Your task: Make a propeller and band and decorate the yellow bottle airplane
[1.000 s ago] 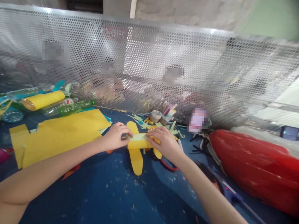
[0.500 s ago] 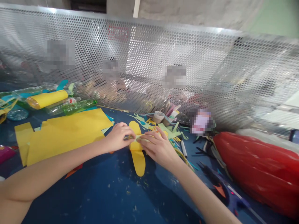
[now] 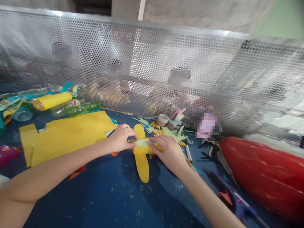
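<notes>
A yellow paper airplane (image 3: 143,150) lies before me, with a rolled body and long rounded wings reaching away from me and toward me. A pale green paper strip (image 3: 143,142) runs along the top of the body. At the body's left end, my left hand (image 3: 121,138) is closed in a pinch, thumb below and fingers above. My right hand (image 3: 169,151) is closed over the right part of the body, its fingers bent on the green strip and hiding that end. Whether something is inside the roll I cannot tell.
Yellow sheets (image 3: 71,134) lie at left, with plastic bottles (image 3: 83,108) and a yellow-wrapped bottle (image 3: 53,100) behind. Paper scraps (image 3: 181,134) and a marker (image 3: 188,153) sit at right. A glue gun (image 3: 234,198) lies beside a red plastic bag (image 3: 261,174). A perforated metal screen (image 3: 147,63) stands behind; people are beyond.
My right hand has slid right along the airplane's body, and more of the pale green strip shows between my hands. My left hand stays at the left end.
</notes>
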Tool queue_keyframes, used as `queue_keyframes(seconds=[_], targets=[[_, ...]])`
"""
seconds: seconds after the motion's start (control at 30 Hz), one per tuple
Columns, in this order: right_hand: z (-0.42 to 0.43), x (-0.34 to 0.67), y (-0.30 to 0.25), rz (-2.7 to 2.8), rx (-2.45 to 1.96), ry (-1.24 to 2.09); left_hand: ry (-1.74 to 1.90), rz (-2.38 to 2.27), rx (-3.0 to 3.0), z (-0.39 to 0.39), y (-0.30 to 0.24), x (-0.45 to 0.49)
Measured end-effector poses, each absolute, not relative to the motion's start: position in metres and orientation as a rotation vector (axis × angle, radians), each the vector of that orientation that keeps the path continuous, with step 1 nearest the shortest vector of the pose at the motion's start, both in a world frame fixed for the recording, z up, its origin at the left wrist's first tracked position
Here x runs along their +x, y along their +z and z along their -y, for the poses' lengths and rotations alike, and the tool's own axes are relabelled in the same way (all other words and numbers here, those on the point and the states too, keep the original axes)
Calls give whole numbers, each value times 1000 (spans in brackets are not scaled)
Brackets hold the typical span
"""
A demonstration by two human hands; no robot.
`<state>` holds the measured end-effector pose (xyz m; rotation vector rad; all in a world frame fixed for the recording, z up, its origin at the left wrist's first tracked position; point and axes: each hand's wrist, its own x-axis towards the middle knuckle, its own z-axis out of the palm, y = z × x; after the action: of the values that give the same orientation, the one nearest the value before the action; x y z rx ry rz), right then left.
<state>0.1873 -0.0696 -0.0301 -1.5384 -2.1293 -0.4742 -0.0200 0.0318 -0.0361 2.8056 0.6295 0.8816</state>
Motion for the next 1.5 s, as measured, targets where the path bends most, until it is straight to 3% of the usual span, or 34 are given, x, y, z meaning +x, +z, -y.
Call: queue_keyframes(seconds=[0.5, 0.67, 0.73, 0.9, 1.0, 1.1, 1.33, 1.5], targets=[[75, 187, -17, 2143, -1643, -568, 830, -680, 2851, -27, -31, -23], [79, 212, 5, 1900, -1666, -579, 814, -780, 2815, -40, -25, -27], [78, 231, 10, 1756, -1800, -452, 685, -833, 2806, -45, -24, -29], [72, 269, -2, 1532, -2200, 283, 363, -901, 2760, -48, -22, -33], [70, 271, -14, 1462, -2051, 716, 328, -866, 2765, -45, -21, -34], [70, 265, -18, 1451, -1888, 879, 360, -837, 2716, -46, -20, -35], [67, 254, -19, 1423, -1668, 933, 520, -916, 2569, -80, -18, -50], [73, 265, -13, 1945, -2262, 430, 339, -857, 2449, -102, -25, -65]])
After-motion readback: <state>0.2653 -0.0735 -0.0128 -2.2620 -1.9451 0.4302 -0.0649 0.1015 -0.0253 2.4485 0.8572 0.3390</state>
